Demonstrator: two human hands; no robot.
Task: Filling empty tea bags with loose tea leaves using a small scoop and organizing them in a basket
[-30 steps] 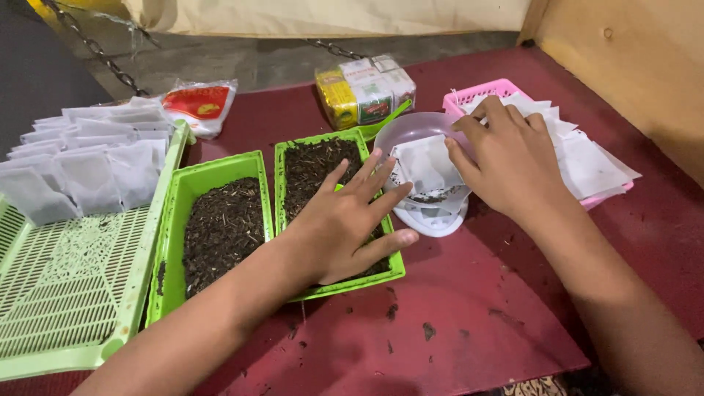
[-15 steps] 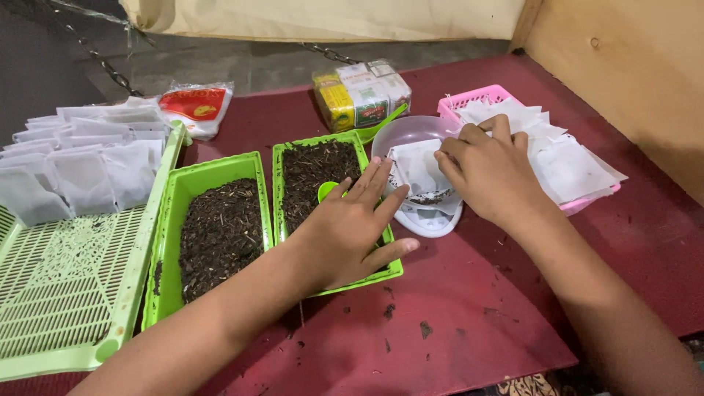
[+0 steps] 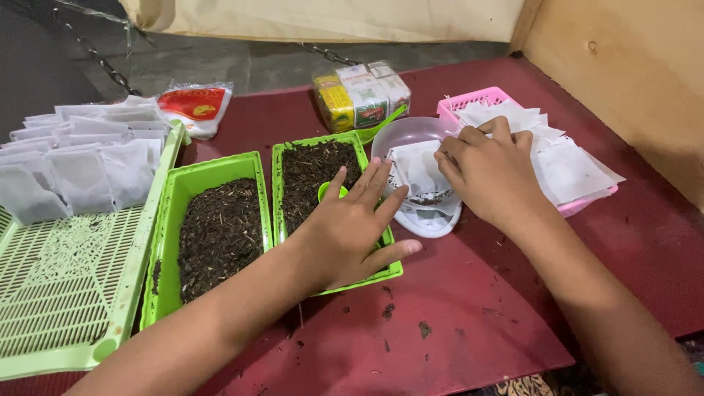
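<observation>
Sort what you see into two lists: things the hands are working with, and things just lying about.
In use: left hand over the right green tray of dark leaf; green scoop; right hand on a white sachet; clear bowl.

Lying about: left green tray; lattice tray; pink basket; boxed packs; red packet.

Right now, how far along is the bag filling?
Done: filled white sachets lie in rows on the light green slatted tray. In hand: the right hand holds a sachet over the clear bowl; the left hand rests on the right-hand green tray of dark loose leaf. Left: empty sachets in the pink basket.
</observation>
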